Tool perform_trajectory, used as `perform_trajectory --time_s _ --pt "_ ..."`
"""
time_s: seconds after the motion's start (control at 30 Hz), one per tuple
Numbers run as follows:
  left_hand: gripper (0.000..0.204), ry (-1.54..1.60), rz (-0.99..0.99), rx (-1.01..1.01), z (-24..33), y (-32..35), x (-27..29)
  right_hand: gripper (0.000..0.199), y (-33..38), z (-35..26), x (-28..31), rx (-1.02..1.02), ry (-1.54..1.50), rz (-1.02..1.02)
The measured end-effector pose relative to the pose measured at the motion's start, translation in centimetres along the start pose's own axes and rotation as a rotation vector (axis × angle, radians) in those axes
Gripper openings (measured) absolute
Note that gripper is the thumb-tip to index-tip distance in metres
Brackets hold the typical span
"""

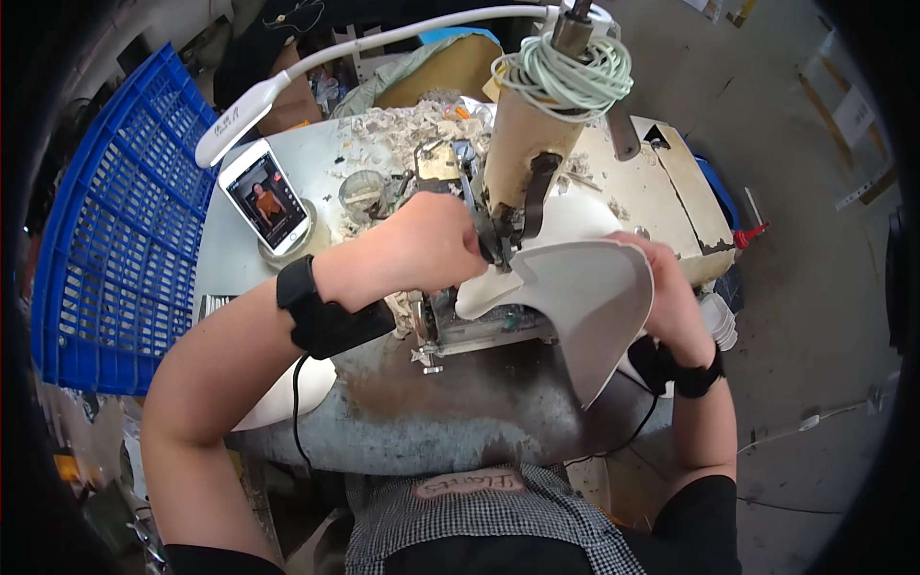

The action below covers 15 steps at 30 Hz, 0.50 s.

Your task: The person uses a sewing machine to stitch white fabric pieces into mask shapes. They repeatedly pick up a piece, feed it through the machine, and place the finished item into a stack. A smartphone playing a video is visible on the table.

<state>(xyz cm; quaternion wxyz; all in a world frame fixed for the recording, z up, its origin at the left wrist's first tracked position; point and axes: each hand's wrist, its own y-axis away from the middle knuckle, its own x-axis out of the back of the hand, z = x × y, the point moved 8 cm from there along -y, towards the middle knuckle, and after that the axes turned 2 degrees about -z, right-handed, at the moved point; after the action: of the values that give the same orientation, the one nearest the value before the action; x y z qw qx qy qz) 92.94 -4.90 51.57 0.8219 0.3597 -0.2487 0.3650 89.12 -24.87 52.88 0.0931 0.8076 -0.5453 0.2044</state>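
Note:
A white, curved, leather-like piece (594, 287) hangs in front of the machine head, its lower point reaching past the machine bed. My right hand (666, 287) grips its right edge, thumb and fingers pinched around the rim. My left hand (422, 244) is curled closed beside the machine head, next to the left end of the piece. Its fingertips are hidden, so I cannot make out what they hold. The machine (522, 153), a beige sewing-type machine with a dark metal foot area, stands above the piece. Where the piece meets the foot is partly covered.
A phone (268, 199) leans on a round holder at the left, under a white lamp (235, 120). Scraps (417, 129) pile behind the machine. A blue plastic basket (125, 240) borders the table's left side. Another white piece (292, 395) lies near my left forearm. Cables run from both wrist bands.

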Motion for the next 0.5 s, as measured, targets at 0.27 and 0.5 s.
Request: perform_trajectory --time_s 0.27,0.5 --pt "0.027 -0.074 0.004 -0.003 0.7 -0.5 -0.7 0.011 -2.3 -1.2 1.9 -0.175 -0.033 -0.162" --pt "0.073 0.439 -0.545 0.071 1.3 3.0 -8.3 0.011 1.4 -5.5 4.3 0.128 0.089 -0.025"
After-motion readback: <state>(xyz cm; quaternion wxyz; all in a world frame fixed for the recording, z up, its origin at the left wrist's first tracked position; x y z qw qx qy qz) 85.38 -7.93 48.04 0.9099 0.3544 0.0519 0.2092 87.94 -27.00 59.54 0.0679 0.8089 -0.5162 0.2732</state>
